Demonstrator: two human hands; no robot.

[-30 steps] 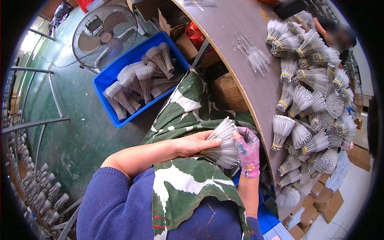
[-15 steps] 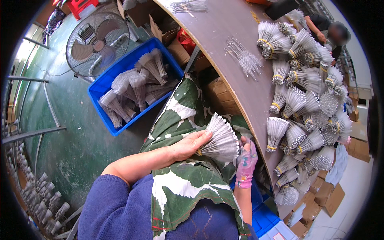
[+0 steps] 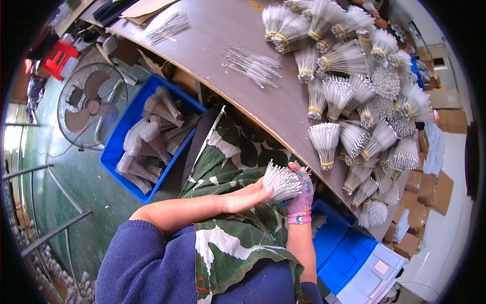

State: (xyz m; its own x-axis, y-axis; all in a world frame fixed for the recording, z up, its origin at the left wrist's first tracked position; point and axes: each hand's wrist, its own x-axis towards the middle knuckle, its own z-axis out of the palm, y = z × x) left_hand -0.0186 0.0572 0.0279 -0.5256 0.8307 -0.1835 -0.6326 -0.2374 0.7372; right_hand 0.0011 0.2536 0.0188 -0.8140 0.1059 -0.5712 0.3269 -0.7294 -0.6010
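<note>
A bundle of thin white-bristled wire brushes (image 3: 282, 182) is held over my lap, its tips fanned up toward me. My left hand (image 3: 248, 198), bare, grips it from the left with the fingers mostly hidden. My right hand (image 3: 302, 196), in a pink patterned glove with bare fingertips, closes round its right side. A green and white leaf-patterned apron (image 3: 228, 243) covers my lap beneath. On the brown table (image 3: 212, 55), loose brushes (image 3: 253, 66) lie spread out, beside many yellow-banded brush bundles (image 3: 324, 144).
A blue crate (image 3: 109, 164) with more brush bundles stands on the floor at left. Beyond it are a floor fan (image 3: 93, 106) and a red stool (image 3: 58, 58). Blue bins (image 3: 344, 258) sit low on the right, by cardboard boxes (image 3: 420, 213). The table's curved edge runs close to my right hand.
The view has swung to the right. My right hand, apart from the bundle before, now presses against it. The bundle has tilted and gathered from a wide fan.
</note>
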